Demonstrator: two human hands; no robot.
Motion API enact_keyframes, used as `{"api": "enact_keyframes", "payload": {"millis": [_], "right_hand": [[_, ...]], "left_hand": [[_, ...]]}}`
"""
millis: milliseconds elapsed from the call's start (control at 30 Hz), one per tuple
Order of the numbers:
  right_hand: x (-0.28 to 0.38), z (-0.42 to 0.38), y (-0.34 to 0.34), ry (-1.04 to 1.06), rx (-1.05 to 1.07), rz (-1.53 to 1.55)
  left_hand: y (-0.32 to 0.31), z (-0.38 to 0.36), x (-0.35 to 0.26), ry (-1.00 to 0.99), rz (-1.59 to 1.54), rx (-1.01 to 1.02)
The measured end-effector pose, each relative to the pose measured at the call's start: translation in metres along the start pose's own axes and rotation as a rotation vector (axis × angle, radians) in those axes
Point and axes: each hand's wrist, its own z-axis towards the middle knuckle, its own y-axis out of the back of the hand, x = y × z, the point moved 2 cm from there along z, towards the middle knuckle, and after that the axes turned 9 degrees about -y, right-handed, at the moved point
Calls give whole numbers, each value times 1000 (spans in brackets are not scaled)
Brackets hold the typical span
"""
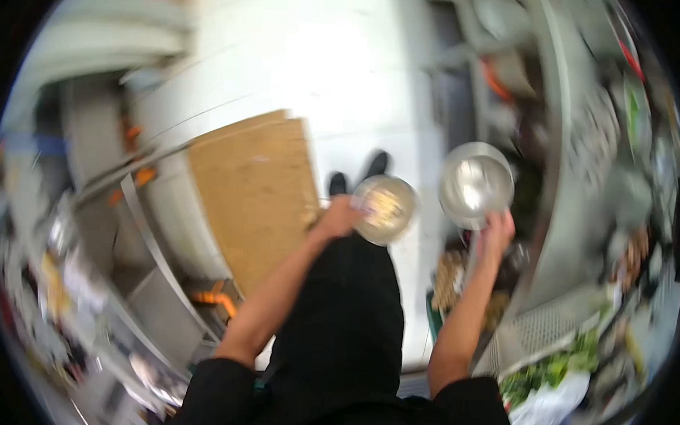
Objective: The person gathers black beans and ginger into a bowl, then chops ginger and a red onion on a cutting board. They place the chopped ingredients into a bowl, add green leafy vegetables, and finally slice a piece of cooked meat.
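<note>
My left hand (pixel 342 216) is closed on the rim of a round metal bowl (pixel 398 231). Pale yellowish food pieces (pixel 386 206) lie inside that bowl; blur hides their kind. Off to the right, my right hand (pixel 497 229) grips the near edge of a second, shiny metal bowl (pixel 476 183), whose inside shows only bare metal. Both bowls are held in the air over the floor, apart from each other, in front of my black apron (pixel 340 310).
A flat sheet of cardboard (pixel 255 187) lies on the white tiled floor (pixel 286 53) at the left. Steel counters and shelves line both sides. Leafy greens (pixel 552 370) sit by a white perforated basket (pixel 545 332) at the lower right.
</note>
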Motion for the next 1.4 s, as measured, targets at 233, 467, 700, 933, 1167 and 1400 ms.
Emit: {"api": "enact_keyframes", "payload": {"millis": [233,467,700,933,1167,1400], "right_hand": [[-3,-17,-197,-6,297,-277],[-14,-302,-514,299,1422,-772],[-123,-513,-639,51,1605,-804],[-166,-602,-763,54,1559,-511],[-120,-693,-771,468,1791,-881],[-117,-376,-572,461,1434,-1002]], "left_hand": [[33,-99,10,59,94,-441],[74,-215,46,208,-387,-921],[124,-328,116,143,-672,-1276],[133,-426,137,151,-972,-1573],[151,-419,128,146,-956,-1520],[171,-343,114,149,-919,-1225]]}}
